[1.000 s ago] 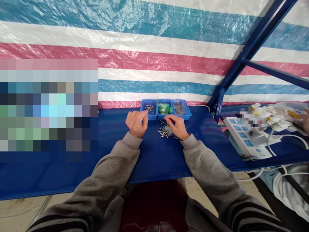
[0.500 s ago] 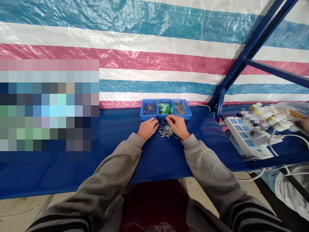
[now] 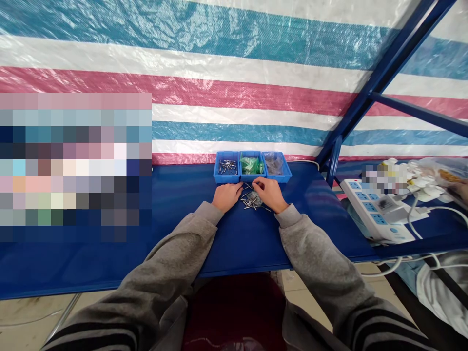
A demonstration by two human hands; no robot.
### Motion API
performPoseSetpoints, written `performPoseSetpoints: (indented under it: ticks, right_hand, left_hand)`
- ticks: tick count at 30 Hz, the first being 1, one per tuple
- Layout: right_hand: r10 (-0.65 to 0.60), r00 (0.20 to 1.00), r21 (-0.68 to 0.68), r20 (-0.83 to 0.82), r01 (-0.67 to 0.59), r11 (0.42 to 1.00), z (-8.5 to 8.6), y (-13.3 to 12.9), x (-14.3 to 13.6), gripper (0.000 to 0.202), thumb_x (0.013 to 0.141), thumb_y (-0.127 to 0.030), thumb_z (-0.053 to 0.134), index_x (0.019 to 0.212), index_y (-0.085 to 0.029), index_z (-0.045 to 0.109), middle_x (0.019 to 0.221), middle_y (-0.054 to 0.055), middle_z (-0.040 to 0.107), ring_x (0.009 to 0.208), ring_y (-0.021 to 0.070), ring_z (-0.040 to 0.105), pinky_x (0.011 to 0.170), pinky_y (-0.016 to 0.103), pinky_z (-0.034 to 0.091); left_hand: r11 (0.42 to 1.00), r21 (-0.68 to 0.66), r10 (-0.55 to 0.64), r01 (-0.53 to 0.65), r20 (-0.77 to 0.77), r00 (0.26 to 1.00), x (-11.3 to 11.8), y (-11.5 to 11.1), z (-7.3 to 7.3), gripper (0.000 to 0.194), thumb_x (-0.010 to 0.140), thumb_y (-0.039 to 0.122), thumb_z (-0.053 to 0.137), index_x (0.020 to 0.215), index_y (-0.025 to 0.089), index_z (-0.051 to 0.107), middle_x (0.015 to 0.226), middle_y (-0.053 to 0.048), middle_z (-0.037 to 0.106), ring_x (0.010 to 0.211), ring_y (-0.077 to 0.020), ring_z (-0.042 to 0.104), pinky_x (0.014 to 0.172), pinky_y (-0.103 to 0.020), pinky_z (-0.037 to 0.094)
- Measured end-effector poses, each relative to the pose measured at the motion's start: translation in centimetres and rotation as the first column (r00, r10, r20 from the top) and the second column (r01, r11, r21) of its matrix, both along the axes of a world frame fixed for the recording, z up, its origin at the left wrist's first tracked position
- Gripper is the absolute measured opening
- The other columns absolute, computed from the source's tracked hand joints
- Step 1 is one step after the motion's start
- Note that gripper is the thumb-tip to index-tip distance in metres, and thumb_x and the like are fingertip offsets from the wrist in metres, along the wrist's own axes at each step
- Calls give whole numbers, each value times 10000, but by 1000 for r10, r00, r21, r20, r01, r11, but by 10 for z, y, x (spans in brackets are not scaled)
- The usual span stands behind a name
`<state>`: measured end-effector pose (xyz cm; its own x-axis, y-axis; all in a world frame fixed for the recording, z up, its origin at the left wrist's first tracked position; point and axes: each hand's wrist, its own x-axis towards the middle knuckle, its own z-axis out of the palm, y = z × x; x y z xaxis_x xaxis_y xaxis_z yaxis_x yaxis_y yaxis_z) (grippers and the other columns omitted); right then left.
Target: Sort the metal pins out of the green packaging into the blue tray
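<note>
A small loose pile of thin silvery metal pins (image 3: 250, 201) lies on the blue table between my hands, with a crumpled clear plastic piece (image 3: 256, 197) among them. My left hand (image 3: 226, 197) rests at the pile's left edge, fingers drawn together and pointing at the pile. Over the right side of the pile, my right hand (image 3: 271, 193) has thumb and forefinger pinched. What either hand's fingertips hold is too small to make out. Just beyond stand three joined blue bins: the left bin (image 3: 226, 179) holds similar pins, the middle one green plastic (image 3: 252, 165), the right one clear plastic bags (image 3: 274, 163).
To the right, a white power strip (image 3: 369, 209) with plugs and cables lies beside white packets (image 3: 420, 183). Another person's hand (image 3: 461, 190) shows at the right edge. A blue metal frame (image 3: 369, 97) slants upward. The left side is blurred out.
My left hand's fingers have shifted slightly toward the pile. My right hand stays nearly in place, still pinched. The whole view has moved a little.
</note>
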<state>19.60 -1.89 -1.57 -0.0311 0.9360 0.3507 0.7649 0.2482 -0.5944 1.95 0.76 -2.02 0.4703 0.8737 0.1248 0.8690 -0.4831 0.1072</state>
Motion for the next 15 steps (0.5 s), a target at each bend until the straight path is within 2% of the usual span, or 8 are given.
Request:
performPoseSetpoints:
  ticks: [7, 15]
  right_hand:
    - [10, 1000, 8, -5, -10, 1000, 0, 0, 0, 184, 866, -247, 539, 792, -186, 695, 651, 6, 662, 604, 148, 580, 617, 254, 363]
    - [9, 1000, -8, -3, -9, 1000, -1, 0, 0, 195, 863, -269, 529, 804, -191, 698, 663, 8, 668, 616, 151, 585, 622, 252, 375]
  left_hand:
    - [999, 3, 51, -51, -47, 998, 0, -2, 4, 391, 986, 351, 365, 1262, 242, 619, 1027, -97, 735, 924, -251, 694, 740, -317, 494]
    - [999, -21, 42, -43, -71, 997, 1, -3, 5, 393, 981, 340, 361, 1266, 238, 613, 1035, -102, 728, 930, -259, 692, 746, -329, 498]
